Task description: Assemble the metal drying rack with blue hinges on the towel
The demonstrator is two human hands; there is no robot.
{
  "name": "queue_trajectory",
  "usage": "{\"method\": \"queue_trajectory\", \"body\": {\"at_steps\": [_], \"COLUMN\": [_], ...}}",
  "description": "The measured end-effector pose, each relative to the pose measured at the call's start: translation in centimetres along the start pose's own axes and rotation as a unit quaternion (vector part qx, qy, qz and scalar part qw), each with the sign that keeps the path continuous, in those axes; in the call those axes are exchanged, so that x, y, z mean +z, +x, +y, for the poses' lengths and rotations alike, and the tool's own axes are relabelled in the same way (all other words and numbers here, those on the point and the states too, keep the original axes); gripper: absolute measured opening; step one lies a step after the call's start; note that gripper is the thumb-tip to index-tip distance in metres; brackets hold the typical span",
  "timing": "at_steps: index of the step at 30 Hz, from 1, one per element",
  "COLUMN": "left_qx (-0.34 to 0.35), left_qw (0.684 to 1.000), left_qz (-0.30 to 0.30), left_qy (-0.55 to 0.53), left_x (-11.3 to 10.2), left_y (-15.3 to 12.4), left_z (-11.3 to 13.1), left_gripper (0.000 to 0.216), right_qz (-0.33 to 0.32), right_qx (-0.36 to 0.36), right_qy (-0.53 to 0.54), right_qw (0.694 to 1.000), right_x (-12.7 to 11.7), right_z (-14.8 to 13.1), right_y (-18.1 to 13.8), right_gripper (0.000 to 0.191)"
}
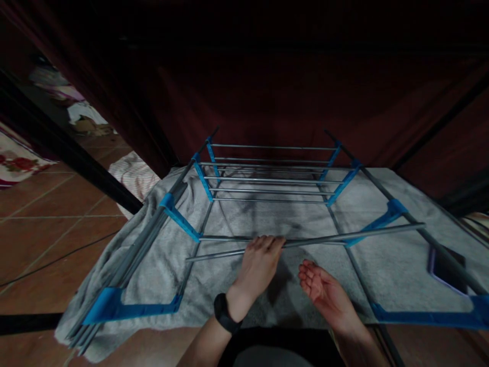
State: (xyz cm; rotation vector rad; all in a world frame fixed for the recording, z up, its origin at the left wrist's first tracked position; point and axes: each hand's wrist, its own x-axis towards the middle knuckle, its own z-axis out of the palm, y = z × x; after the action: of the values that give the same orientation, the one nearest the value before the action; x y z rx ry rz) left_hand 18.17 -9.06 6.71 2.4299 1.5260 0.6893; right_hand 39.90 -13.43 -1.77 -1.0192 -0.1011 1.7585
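Observation:
My left hand (261, 262), with a dark band on its wrist, is wrapped round a loose grey metal tube (370, 233). This tube lies slantwise across the frame of a rack, its right end over the right side rail (375, 183). Palm up and fingers slightly curled, my right hand (324, 294) is empty, below the tube and apart from it. Blue plastic brackets (182, 224) join the rack's side rails. Several thin crossbars (273, 181) span the brackets at the far end. One more bar runs just behind my left hand.
A grey blanket (301, 219) lies under the rack. Several loose tubes (133, 262) rest along its left side. A phone (447, 269) lies at the right, partly behind the rail. Dark red panels stand behind; tiled floor (49, 237) and a cable (61, 259) are left.

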Motion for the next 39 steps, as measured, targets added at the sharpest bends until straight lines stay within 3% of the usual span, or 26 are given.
{"method": "queue_trajectory", "body": {"at_steps": [6, 13, 18, 27, 39], "left_qx": [-0.044, -0.029, -0.026, -0.027, -0.039], "left_qw": [0.993, 0.988, 0.983, 0.977, 0.973], "left_qz": [-0.095, -0.119, -0.147, -0.164, -0.156], "left_qy": [0.046, 0.095, 0.107, 0.131, 0.168], "left_x": [2.7, 2.6, 4.1, 6.3, 5.5], "left_y": [-2.0, -3.5, -4.1, -5.2, -7.5], "left_z": [-1.7, -3.3, -3.9, -5.5, -8.8], "left_gripper": [0.038, 0.051, 0.054, 0.053, 0.057], "right_qz": [0.045, 0.055, 0.042, 0.097, 0.158], "right_qx": [-0.026, -0.055, -0.073, -0.118, -0.163], "right_qy": [-0.042, -0.056, -0.032, -0.037, -0.062], "right_qw": [0.998, 0.995, 0.996, 0.988, 0.972], "right_x": [-1.8, -2.9, -3.1, -5.3, -9.8], "right_z": [0.5, 0.8, 0.8, 0.3, -3.2], "right_y": [1.4, 2.7, 3.5, 5.3, 6.4], "right_gripper": [0.036, 0.03, 0.03, 0.027, 0.016]}}
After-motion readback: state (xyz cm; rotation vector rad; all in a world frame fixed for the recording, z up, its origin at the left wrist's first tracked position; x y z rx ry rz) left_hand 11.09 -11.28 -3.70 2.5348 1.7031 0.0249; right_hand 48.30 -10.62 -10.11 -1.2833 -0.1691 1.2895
